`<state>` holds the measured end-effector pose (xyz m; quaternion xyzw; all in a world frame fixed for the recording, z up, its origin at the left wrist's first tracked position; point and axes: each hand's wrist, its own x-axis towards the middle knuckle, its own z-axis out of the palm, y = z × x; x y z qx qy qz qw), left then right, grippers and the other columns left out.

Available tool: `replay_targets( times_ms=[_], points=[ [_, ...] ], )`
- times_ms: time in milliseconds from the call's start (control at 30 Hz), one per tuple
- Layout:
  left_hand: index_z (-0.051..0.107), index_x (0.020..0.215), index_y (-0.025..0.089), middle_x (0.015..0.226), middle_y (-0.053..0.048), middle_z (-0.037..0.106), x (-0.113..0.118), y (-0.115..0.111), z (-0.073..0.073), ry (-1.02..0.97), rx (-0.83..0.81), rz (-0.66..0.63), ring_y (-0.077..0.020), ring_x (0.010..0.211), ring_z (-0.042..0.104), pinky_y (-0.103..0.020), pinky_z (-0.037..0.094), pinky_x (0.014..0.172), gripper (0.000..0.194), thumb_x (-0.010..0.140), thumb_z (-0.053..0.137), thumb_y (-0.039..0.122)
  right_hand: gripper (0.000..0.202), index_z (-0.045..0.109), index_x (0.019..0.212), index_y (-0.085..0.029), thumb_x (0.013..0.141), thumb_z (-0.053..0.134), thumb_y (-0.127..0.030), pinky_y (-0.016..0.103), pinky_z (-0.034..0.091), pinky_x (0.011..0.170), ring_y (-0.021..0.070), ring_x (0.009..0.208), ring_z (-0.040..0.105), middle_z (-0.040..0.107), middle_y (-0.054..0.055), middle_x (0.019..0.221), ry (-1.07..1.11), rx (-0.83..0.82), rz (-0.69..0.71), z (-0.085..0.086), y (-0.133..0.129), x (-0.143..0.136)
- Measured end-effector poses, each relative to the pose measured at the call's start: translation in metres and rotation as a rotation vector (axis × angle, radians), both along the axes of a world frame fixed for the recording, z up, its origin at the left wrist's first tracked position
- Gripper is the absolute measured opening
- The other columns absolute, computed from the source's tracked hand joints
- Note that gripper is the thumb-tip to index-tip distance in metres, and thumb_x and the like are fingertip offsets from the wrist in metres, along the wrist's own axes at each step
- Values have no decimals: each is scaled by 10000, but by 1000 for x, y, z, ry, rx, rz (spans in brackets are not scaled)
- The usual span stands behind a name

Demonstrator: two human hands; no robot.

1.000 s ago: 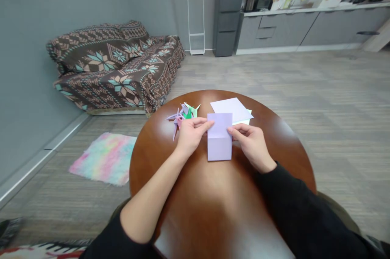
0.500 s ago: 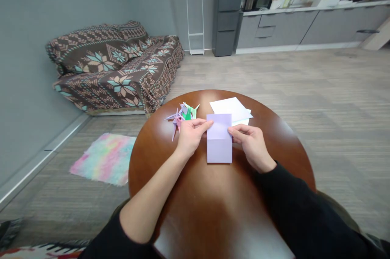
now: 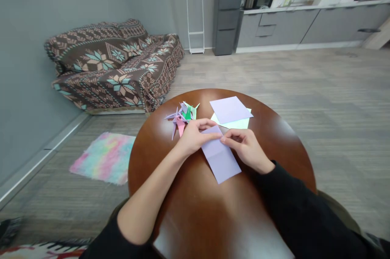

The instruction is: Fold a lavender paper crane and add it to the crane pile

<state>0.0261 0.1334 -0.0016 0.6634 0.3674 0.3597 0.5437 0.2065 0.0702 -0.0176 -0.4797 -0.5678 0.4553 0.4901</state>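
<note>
A folded rectangle of lilac origami paper (image 3: 222,159) slants over the round brown table, its near end toward me. My left hand (image 3: 196,135) grips its far left part, thumb on top and fingers curled round the far edge. At the right edge, my right hand (image 3: 245,147) pinches the paper between thumb and forefinger. A crease line runs across the paper's middle. Just left of my left hand lies a cluster of folded paper cranes (image 3: 183,116) in purple, green and pink. Beyond the hands, a lilac sheet (image 3: 230,109) overlaps a pale green sheet (image 3: 242,124).
The round wooden table (image 3: 195,210) has a glossy top. A sofa with a patterned cover (image 3: 115,68) stands at the back left, near a fluffy pastel rug (image 3: 105,157). A grey fridge (image 3: 228,15) and kitchen counter (image 3: 280,27) line the far wall.
The lilac paper has come lower and turned aslant, its near end swinging right. Both hands have closed in toward each other at its far part. More of the sheets behind now shows.
</note>
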Motion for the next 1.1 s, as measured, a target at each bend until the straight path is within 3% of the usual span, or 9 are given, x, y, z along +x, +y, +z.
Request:
replay_targets(
  times_ms=[100,233,500,667,700,767,867,1000,1100],
  points=[
    [762,779,138,762,-45,742,-3,2,2,38,-64,-131,-167,704,652,-245,478,649,262,658,860,348,219,674,672,-163,817,688,-326,273,349,587,139,617,492,602,-6,643,-77,2,49,-1,-1,1],
    [776,752,145,690,-30,718,-4,2,1,50,-151,-141,-139,632,607,-233,430,598,229,642,859,328,214,669,680,-162,827,675,-318,266,327,576,131,613,466,577,-12,641,-130,3,94,-2,-1,1],
    [748,651,144,592,-26,665,-3,1,-1,-44,-342,-15,-113,516,549,-234,380,507,203,603,859,306,280,635,648,-167,801,721,-385,257,295,537,115,561,436,551,-25,597,-62,-51,114,0,0,0],
    [661,594,142,565,13,562,-14,12,6,-292,-274,249,-73,541,489,-198,362,511,260,619,868,298,273,647,640,-165,789,729,-378,258,302,534,119,557,450,570,-17,595,-69,-95,120,0,-2,-1],
    [682,634,142,607,2,589,-15,12,7,-286,-267,236,-80,563,508,-201,380,525,259,654,852,337,271,647,638,-167,788,728,-376,259,309,539,121,559,455,575,-17,597,-58,-91,112,0,-2,-2],
    [741,749,140,709,-28,659,-14,9,8,-195,-297,76,-105,624,570,-214,420,566,283,702,819,409,269,639,626,-169,785,726,-368,261,316,549,122,563,459,574,-20,596,-43,-71,94,0,-1,-1],
    [761,800,139,761,-40,711,-9,3,7,-54,-243,-138,-131,667,619,-237,457,634,275,667,848,363,269,628,612,-170,781,722,-357,262,306,548,117,557,442,553,-28,579,-44,-57,75,0,0,0],
    [730,729,144,693,-26,704,-4,-1,2,-28,-224,-93,-133,612,611,-248,449,609,225,647,844,320,254,642,631,-168,794,707,-352,265,316,549,122,561,457,570,-20,586,-79,-53,64,-1,1,0],
    [704,698,143,652,-15,684,-1,-1,-4,-46,-233,-20,-118,572,582,-237,417,574,209,648,828,304,209,684,740,-167,803,715,-364,278,395,605,151,635,552,665,13,707,-72,-28,21,-3,1,-2]
  ],
)
